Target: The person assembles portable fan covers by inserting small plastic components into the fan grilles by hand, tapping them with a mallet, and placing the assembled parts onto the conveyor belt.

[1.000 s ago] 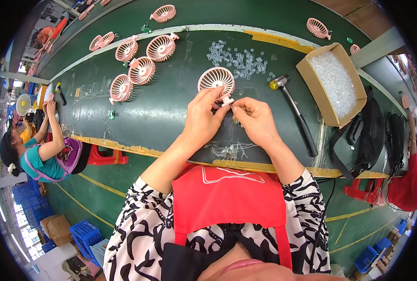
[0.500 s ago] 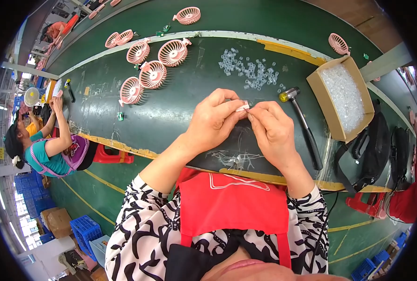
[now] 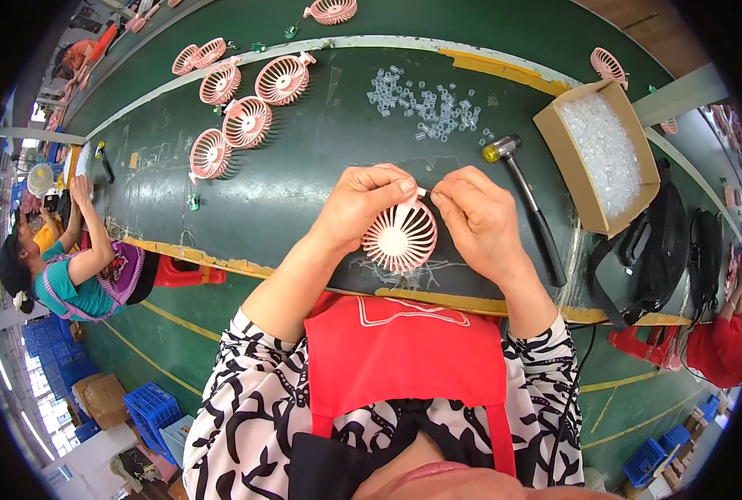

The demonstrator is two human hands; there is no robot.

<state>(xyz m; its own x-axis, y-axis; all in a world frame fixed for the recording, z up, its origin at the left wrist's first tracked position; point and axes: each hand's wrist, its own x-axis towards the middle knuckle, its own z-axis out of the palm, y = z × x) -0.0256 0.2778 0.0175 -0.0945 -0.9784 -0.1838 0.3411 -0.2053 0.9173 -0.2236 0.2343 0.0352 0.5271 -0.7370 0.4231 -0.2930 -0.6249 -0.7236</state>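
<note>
A pink round fan grille [image 3: 421, 243] hangs face-up below my fingers, over the near part of the bench. My left hand [image 3: 361, 204] is closed around its short neck, thumb on top. Fingertips of my right hand [image 3: 481, 223] pinch together right beside the neck's end; a small dark and pale bit shows there, too small to name. Farther off, several transparent short sleeves [image 3: 437, 112] lie scattered on the dark green bench. To the right of my right hand rests a hammer [image 3: 525, 192] with a yellow head and black handle.
More pink grilles [image 3: 247, 122] lie at the left, with a small green circuit board [image 3: 193, 202] near them. A cardboard box [image 3: 596, 158] of transparent pieces and a black bag [image 3: 662, 258] stand at the right. A co-worker [image 3: 75, 258] sits at far left.
The fan grille has come into view below my hands, its face turned upward; before, it was mostly hidden. Both hands stay close together. The whole view has shifted slightly.
</note>
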